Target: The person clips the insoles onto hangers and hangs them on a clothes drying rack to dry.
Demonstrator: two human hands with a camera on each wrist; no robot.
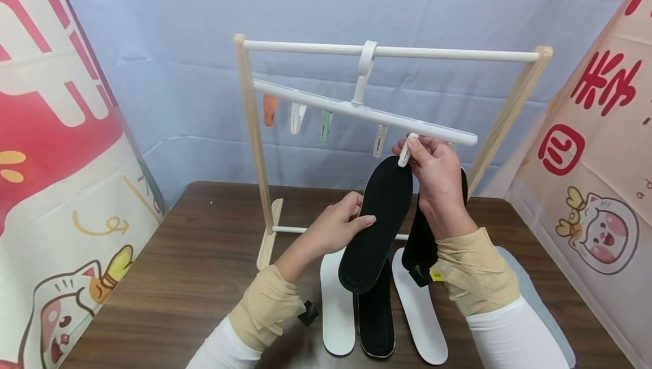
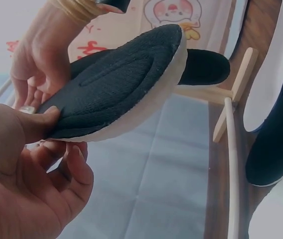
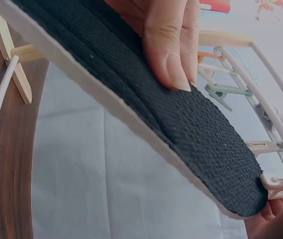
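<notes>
A black insole [image 1: 379, 224] with a pale underside slants below a white clip hanger [image 1: 326, 100]. My left hand [image 1: 338, 224] holds it by its left edge, thumb on the black face and fingers behind, as the left wrist view also shows. My right hand [image 1: 440, 176] pinches a white clip [image 1: 407, 151] at the insole's upper end. In the right wrist view, that clip [image 3: 275, 181] meets the insole's tip [image 3: 245, 194]; whether it has clamped cannot be told. Behind my right hand hangs another black insole [image 1: 423, 233], its top partly hidden.
The hanger hooks over the white bar [image 1: 458, 54] of a wooden rack [image 1: 252, 131]. Orange [image 1: 270, 110], white [image 1: 297, 117], green [image 1: 326, 125] and beige [image 1: 380, 140] clips hang from it. White insoles [image 1: 337, 312] [image 1: 423, 318] and a black one [image 1: 376, 324] lie on the brown table [image 1: 168, 278].
</notes>
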